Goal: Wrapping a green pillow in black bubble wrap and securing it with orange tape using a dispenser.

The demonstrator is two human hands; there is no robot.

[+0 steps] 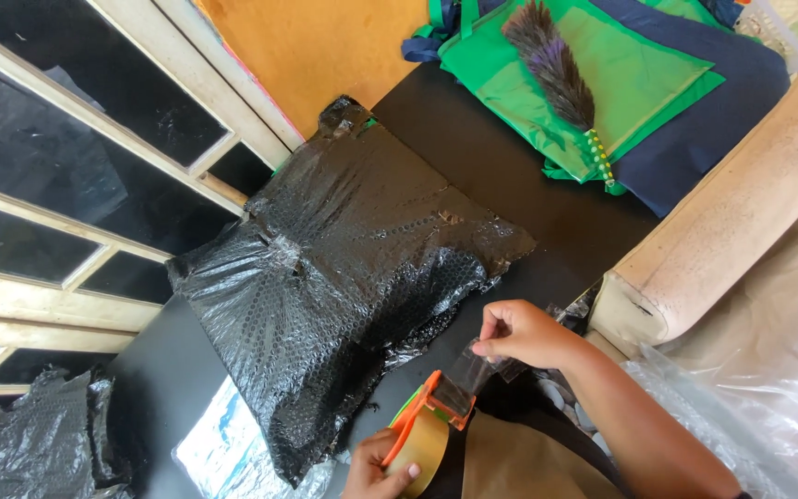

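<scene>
A small packing corner, seemingly in a home or a little shop. A dark surface (pixel 510 176) carries a parcel wrapped in black bubble wrap (pixel 344 277) at the centre. At 6 o'clock is a tape dispenser (pixel 427 430). Folded green and navy cloth bags (pixel 658 83) with a feather duster (pixel 556 69) lie at 1 o'clock. A wood-framed glass window (pixel 66 166) fills 9 o'clock, and clear plastic wrap (pixel 759 407) lies at 4 o'clock.

Black bubble-wrapped parcel (pixel 344 286) lies on dark table (pixel 510 176).
</scene>
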